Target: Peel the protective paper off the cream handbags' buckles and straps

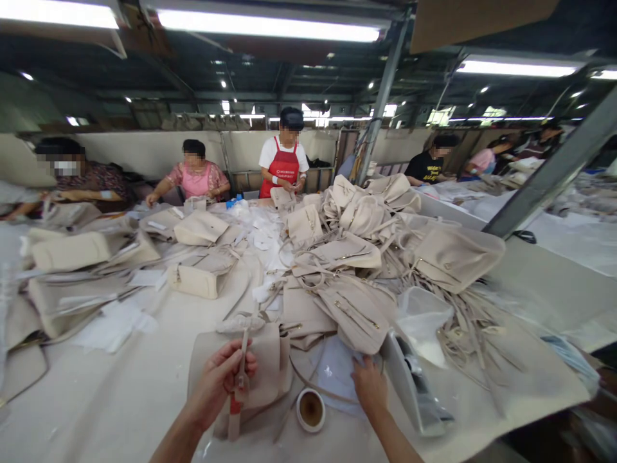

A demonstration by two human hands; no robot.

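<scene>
My left hand (222, 373) is closed on a narrow beige strap (245, 350), held upright over a beige bag (265, 366) lying on the table. A red mark shows on a strip below the fingers. My right hand (369, 384) reaches onto a pale bluish plastic sheet (332, 370); its fingertips are hard to make out, so whether they grip anything cannot be seen. Between my hands stands a small round white cup (311, 410) with brown contents.
A high pile of beige bags (354, 308) rises ahead of my right hand. A grey tray (417, 386) stands at its right. More bags (195, 280) lie left. Several people sit or stand across the table (120, 379). A metal post (554, 164) slants at right.
</scene>
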